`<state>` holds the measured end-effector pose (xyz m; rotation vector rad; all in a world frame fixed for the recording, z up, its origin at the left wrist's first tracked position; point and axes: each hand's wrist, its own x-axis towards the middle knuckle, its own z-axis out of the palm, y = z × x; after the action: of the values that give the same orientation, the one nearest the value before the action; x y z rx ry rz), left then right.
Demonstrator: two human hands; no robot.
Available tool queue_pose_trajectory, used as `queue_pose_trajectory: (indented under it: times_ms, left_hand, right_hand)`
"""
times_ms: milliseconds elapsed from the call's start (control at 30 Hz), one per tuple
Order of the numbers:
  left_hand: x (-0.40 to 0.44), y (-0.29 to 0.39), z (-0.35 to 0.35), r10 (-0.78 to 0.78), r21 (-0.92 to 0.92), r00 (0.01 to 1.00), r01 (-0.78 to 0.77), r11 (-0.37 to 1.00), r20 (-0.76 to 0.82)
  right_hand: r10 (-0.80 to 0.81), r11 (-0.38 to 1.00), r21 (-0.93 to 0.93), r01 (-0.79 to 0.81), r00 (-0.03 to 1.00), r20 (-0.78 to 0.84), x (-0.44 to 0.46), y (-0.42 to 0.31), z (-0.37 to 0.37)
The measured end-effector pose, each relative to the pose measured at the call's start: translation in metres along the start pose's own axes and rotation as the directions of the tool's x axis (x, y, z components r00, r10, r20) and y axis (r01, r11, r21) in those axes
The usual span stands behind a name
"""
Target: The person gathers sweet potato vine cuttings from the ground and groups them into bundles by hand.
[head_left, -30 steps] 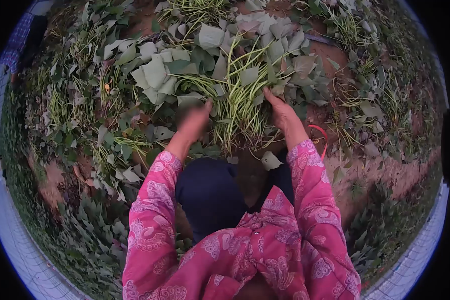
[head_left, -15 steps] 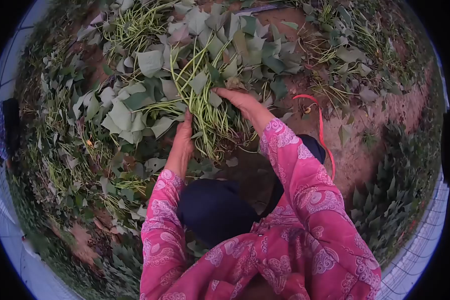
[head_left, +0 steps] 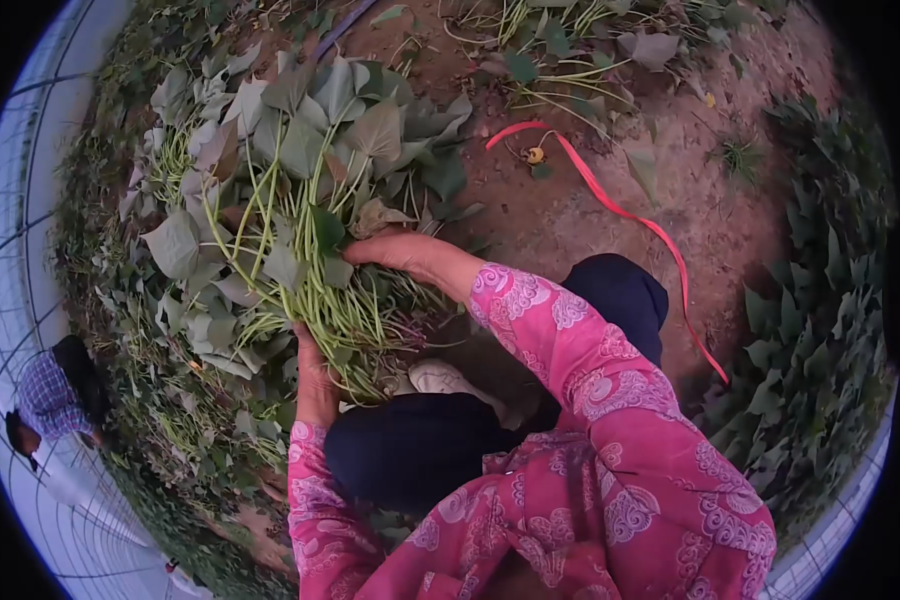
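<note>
A thick bunch of leafy green stems (head_left: 325,280), with broad grey-green leaves at its far end, lies between my two hands. My left hand (head_left: 315,378) grips the bunch low on its near left side; its fingers are partly hidden beneath the stems. From the right, my right hand (head_left: 385,250) is closed around the upper part, its fingertips covered by leaves. The cut stem ends point toward my knees. On the soil to the right lies a loose red ribbon (head_left: 630,205), touched by neither hand.
More cut leafy stems (head_left: 570,85) lie on the brown soil (head_left: 700,190) ahead. Growing leafy plants (head_left: 800,330) border the right side. My dark-trousered knee (head_left: 410,440) and a light shoe (head_left: 450,382) are close below the bunch. Another person in a checked shirt (head_left: 52,395) is at far left.
The view has swung to the right. Both hands have drawn the bunch nearer to my body, and the right hand still clasps it. More of the red ribbon shows.
</note>
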<state>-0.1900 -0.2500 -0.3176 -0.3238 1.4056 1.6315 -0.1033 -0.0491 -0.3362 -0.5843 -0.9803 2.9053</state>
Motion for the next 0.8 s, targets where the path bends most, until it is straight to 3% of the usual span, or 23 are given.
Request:
queue_pose_trajectory:
  times_ms: [33,100,133,167,200,233,300,367,400,433,533,600,733,800]
  left_hand:
    - [-0.015,0.007,0.0,0.088,0.177,0.996,-0.092,0.98,0.026]
    - [-0.004,0.018,-0.04,0.118,0.099,0.993,-0.115,0.988,-0.024]
    - [-0.029,0.026,-0.023,0.26,0.111,0.959,-0.272,0.956,0.109]
    - [-0.03,0.038,-0.035,0.306,0.16,0.952,-0.305,0.939,0.024]
    - [-0.025,0.05,-0.044,0.352,0.207,0.934,-0.333,0.92,-0.057]
    - [-0.024,0.047,-0.031,0.342,0.214,0.939,-0.327,0.921,-0.041]
    - [-0.031,0.043,-0.064,0.296,0.226,0.946,-0.32,0.92,0.132]
    - [-0.037,0.052,-0.061,0.27,0.258,0.917,-0.348,0.901,0.295]
    - [-0.041,0.061,-0.057,0.254,0.275,0.894,-0.366,0.889,0.37]
    - [-0.04,0.078,-0.04,0.229,0.297,0.871,-0.379,0.877,0.435]
    - [-0.013,0.097,0.025,0.159,0.329,0.785,-0.422,0.845,0.599]
    - [0.055,0.157,0.079,0.116,0.33,0.705,-0.462,0.823,0.699]
    - [0.074,0.011,0.291,-0.024,0.318,0.496,-0.516,0.795,0.868]
    - [0.038,-0.097,0.363,-0.137,0.345,0.4,-0.512,0.787,0.906]
  right_hand:
    - [0.062,0.998,0.008,-0.063,0.997,0.037,-0.001,-0.001,0.004]
    - [0.073,0.997,0.015,-0.074,0.995,0.069,-0.025,-0.036,0.02]
    - [-0.017,1.0,-0.006,0.018,0.994,0.104,-0.039,-0.054,0.031]
    - [-0.101,0.994,-0.023,0.105,0.986,0.135,-0.047,-0.069,0.035]
    - [-0.079,0.99,-0.107,0.095,0.987,0.14,-0.046,-0.08,0.039]
    - [-0.056,0.978,-0.191,0.082,0.989,0.139,-0.049,-0.093,0.042]
    - [-0.138,0.98,-0.126,0.155,0.981,0.133,-0.07,-0.11,0.045]
    - [-0.261,0.869,-0.41,0.278,0.96,0.097,-0.109,-0.148,0.048]
    - [-0.457,0.802,-0.362,0.475,0.878,0.141,-0.123,-0.164,0.046]
    - [-0.628,0.701,-0.299,0.648,0.759,0.171,-0.134,-0.176,0.043]
    - [-0.7,0.658,-0.305,0.689,0.709,0.09,-0.162,-0.198,-0.005]
    - [-0.76,0.61,-0.325,0.723,0.65,0.02,-0.205,-0.226,-0.074]
    - [-0.857,0.508,-0.4,0.763,0.492,-0.152,-0.364,-0.23,-0.206]
    - [-0.872,0.487,-0.424,0.763,0.404,-0.275,-0.42,-0.199,-0.24]
